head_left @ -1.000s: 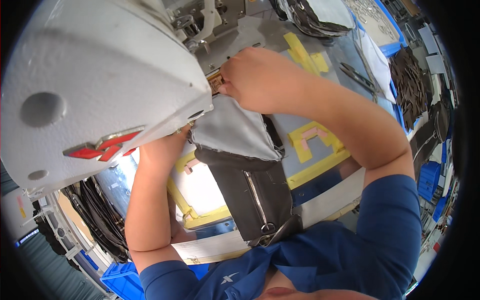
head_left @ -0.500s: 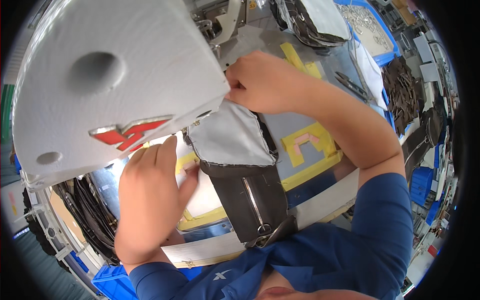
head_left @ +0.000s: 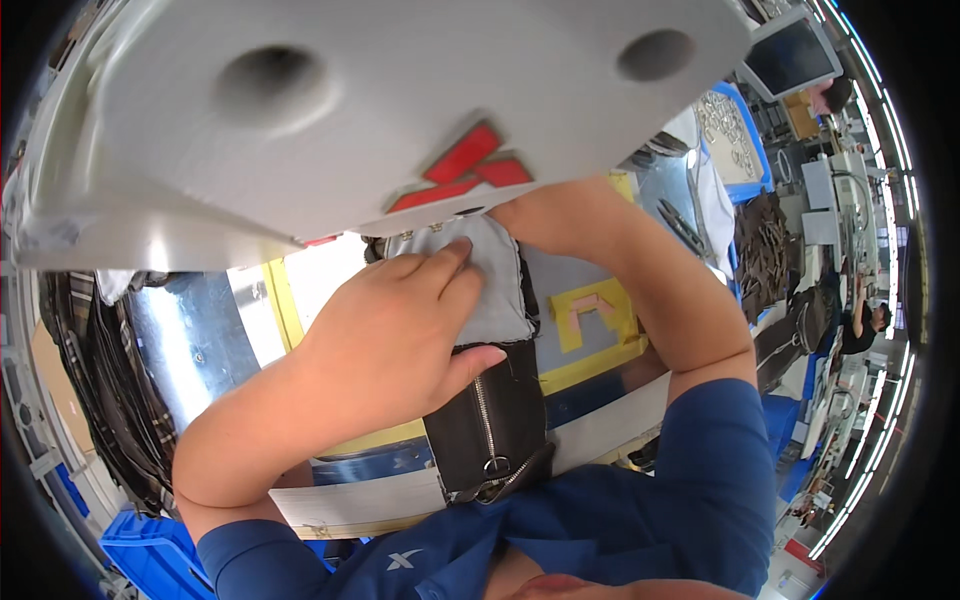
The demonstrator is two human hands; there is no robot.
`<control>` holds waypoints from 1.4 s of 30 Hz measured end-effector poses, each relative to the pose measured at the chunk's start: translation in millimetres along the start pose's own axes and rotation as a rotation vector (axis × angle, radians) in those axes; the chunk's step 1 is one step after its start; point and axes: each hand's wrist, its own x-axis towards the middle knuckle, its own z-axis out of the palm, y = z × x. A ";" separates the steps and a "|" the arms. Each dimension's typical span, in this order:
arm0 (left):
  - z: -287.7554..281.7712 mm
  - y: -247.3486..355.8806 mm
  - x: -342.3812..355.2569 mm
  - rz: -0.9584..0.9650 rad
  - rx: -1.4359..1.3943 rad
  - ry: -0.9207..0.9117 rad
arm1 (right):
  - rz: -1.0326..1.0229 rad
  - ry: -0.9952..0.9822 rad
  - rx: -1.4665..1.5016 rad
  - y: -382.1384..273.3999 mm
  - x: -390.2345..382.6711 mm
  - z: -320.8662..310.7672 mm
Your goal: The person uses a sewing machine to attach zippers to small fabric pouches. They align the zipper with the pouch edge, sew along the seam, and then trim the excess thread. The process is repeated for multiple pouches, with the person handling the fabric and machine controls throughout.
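A dark bag piece with a metal zipper and a small D-ring runs from the machine toward my body. Over its far part lies a light grey lining panel with frayed, dark edges. My left hand rests on that lining, fingers stretched forward and thumb apart, holding nothing. At the lining's far right corner is my right hand; its fingers are hidden beneath the white sewing machine head, so their grip does not show. The machine also hides the far end of the bag piece.
Yellow tape marks the work plate on the right. Scissors lie farther back, near a blue tray of metal rings and a heap of brown pieces. Dark bag pieces hang at left, above a blue bin.
My left hand has moved right, from beside the bag piece onto the lining. The view has shifted, and the machine head now covers more of my right hand.
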 end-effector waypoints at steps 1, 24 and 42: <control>0.7 -0.8 -0.5 0.005 0.020 -0.002 | -0.023 -0.012 -0.030 -2.5 0.9 -2.0; -2.1 11.8 -10.6 -0.055 0.337 -0.235 | 0.151 -0.063 0.007 -22.3 -2.1 -0.8; -5.8 17.6 -9.7 -0.073 0.354 -0.290 | 0.202 -0.152 -0.007 -20.1 0.5 2.5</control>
